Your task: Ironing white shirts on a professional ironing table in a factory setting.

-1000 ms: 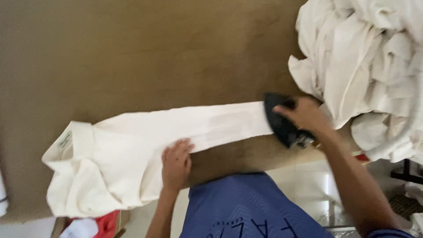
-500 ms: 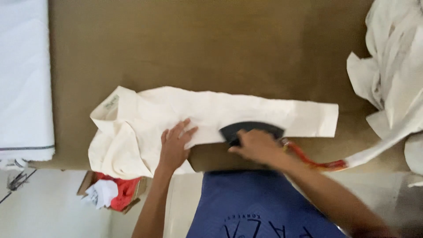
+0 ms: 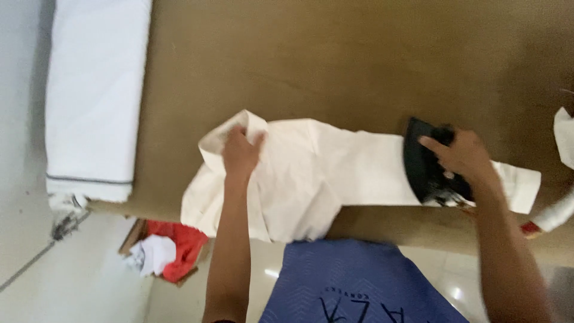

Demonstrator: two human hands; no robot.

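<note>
A cream shirt (image 3: 317, 173) lies across the near edge of a brown table (image 3: 335, 66), one sleeve stretched to the right. My left hand (image 3: 240, 151) grips the shirt at its collar end on the left. My right hand (image 3: 460, 157) holds a black iron (image 3: 426, 161) that rests on the sleeve, close to the cuff. Part of the shirt's body hangs over the table's front edge.
A folded white cloth (image 3: 95, 96) lies at the table's left end. White fabric (image 3: 562, 137) shows at the right edge. Below the table, a box with red and white cloth (image 3: 164, 251) sits on the pale floor. My blue shirt (image 3: 359, 281) fills the bottom.
My left hand moved from the shirt's middle up to the collar. The iron slid right along the sleeve toward the cuff. The view shifted left.
</note>
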